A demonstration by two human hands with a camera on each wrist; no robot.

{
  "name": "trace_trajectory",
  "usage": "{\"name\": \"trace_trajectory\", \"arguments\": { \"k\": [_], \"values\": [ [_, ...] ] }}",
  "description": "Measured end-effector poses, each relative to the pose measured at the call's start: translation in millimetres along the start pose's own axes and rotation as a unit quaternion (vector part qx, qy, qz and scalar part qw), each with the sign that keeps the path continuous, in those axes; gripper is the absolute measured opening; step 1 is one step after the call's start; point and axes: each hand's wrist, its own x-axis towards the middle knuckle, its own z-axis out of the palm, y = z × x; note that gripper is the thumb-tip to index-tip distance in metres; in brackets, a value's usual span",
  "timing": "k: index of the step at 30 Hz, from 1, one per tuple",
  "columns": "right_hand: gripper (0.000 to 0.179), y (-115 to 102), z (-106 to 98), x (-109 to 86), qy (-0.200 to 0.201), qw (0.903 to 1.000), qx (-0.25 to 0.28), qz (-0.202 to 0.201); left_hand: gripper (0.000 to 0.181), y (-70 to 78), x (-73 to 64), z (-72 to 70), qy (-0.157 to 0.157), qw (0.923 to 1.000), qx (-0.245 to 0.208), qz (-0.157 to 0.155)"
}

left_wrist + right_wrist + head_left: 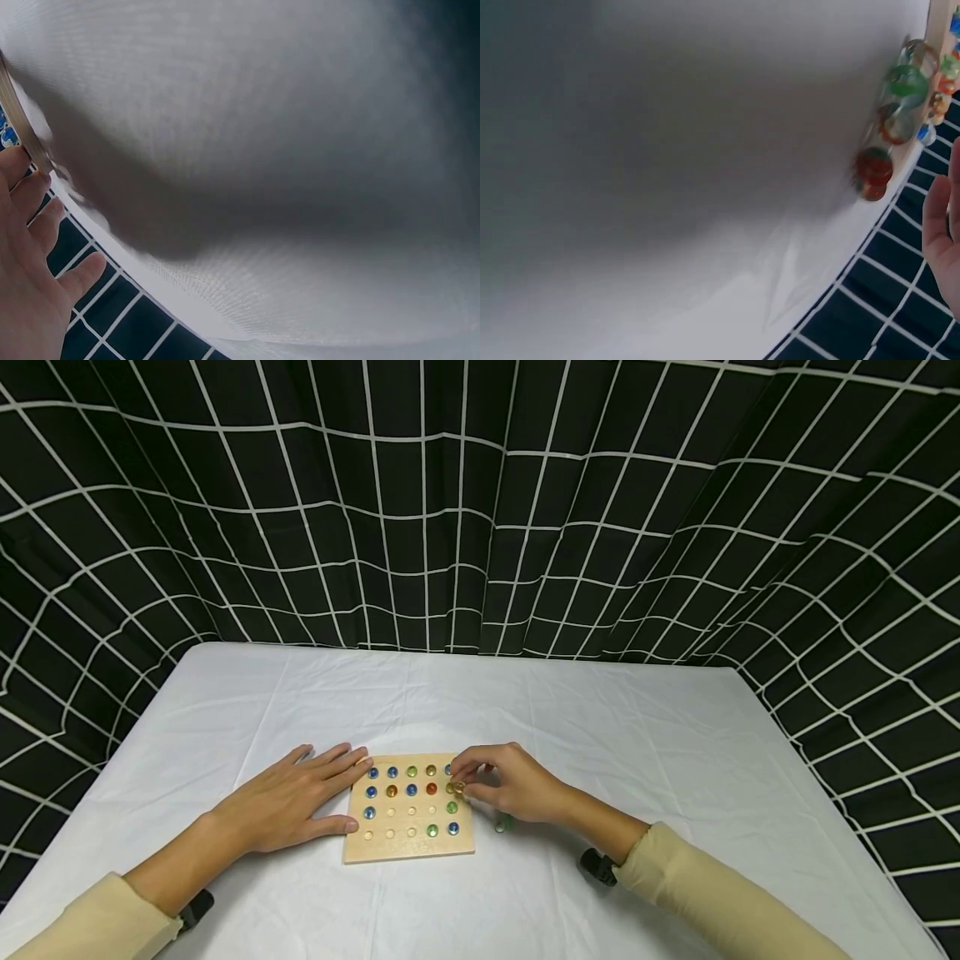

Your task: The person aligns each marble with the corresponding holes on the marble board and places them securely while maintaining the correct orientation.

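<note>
A wooden board [405,852] with rows of round hollows lies on the white cloth, several hollows filled with coloured glass marbles. My left hand [288,800] rests spread at its left side, thumb and fingertips on the board's edge; the left wrist view shows those fingers [28,191] by the board's side. Over the right-hand column, my right hand [513,785] pinches an amber marble [460,787] between thumb and fingers, close to the second row. Bare hollows [391,834] show in the two nearer rows. In the right wrist view only part of the right hand [941,225] appears.
Loose marbles, among them a green one [908,82] and a red one [874,166], lie on the cloth along the board's right side, partly under my right hand in the head view. White cloth [600,727] covers the table. A black curtain [450,527] with white grid lines hangs behind.
</note>
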Motion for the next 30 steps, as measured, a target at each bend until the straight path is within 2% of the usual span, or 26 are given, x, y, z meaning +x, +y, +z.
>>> {"name": "trace_trajectory", "arguments": {
  "k": [8,16,30],
  "values": [
    [0.023,-7.7,13.2,12.5,-0.018,0.9994,0.019,-0.021,0.082,-0.5,-0.2,0.2,0.002,1.0,0.0,0.002],
    [0.022,-11.0,23.9,16.0,-0.033,0.9991,-0.017,-0.018,0.082,-1.0,-0.1,1.4,0.002,1.0,0.001,0.002],
    [0.02,-12.1,27.8,18.9,-0.049,0.9974,-0.051,-0.013,0.083,-1.6,-0.6,1.3,0.002,1.0,-0.003,0.001]
  ]
}}
